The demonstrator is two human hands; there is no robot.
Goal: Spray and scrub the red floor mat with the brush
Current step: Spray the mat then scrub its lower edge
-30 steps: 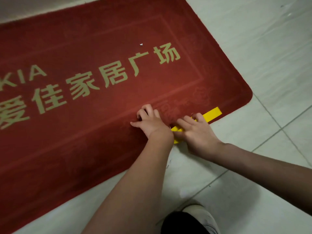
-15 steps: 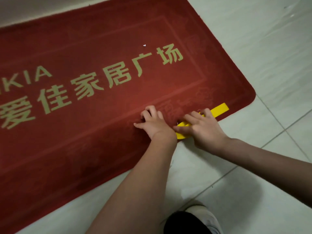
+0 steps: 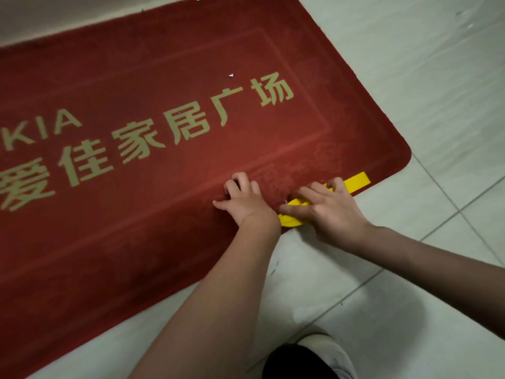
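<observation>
Two hands in on it, both down at the near edge of the red floor mat (image 3: 164, 214), close to its near right corner. Looks like the scrub step, going by the grip: right hand (image 3: 330, 212) wrapped over a yellow brush (image 3: 358, 180), fingers laid across the top, thumb along the near side, flat handle poking out toward the corner. Left hand (image 3: 246, 199) just beside it on the mat, fingers curled, knuckles up, thumb stuck out. Can't tell whether pinching the pile or only pressing down. No spray bottle in view, so no way to say if the wetting part is done.

Next move probably calls for short firm strokes along the border, left hand pinning the mat, then working away from the corner toward the gold lettering (image 3: 188, 127).

Texture-wise: short dense pile, embossed border lines, a floral-looking pattern near the hands, rounded corners. Smooth hard plastic on the brush, bristles hidden under the palm. Pale glossy floor tiles (image 3: 410, 77) underneath, likely slippery under a mat like that. Tiny white speck (image 3: 231, 75) just past the lettering, worth a pass too.
</observation>
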